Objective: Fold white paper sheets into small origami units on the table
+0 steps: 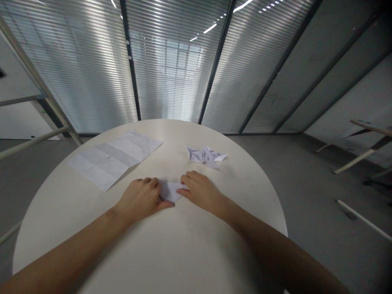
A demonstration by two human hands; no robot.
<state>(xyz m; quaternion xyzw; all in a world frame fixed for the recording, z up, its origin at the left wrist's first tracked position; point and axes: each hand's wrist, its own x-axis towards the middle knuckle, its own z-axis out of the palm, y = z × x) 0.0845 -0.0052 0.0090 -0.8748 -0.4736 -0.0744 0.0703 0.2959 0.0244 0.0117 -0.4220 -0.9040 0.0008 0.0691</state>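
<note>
A small folded white paper [170, 191] lies on the round white table [183, 245] between my two hands. My left hand [141, 199] rests on its left part, fingers curled and pressed down on the paper. My right hand [199, 190] lies on its right edge, fingers together and bent, pressing it to the table. Most of the paper is hidden under the hands.
A large creased white sheet [114, 157] lies flat at the table's back left. A folded paper figure [206, 155] sits at the back right. Glass walls with blinds stand behind the table. Table legs and rods lie on the grey floor at the right.
</note>
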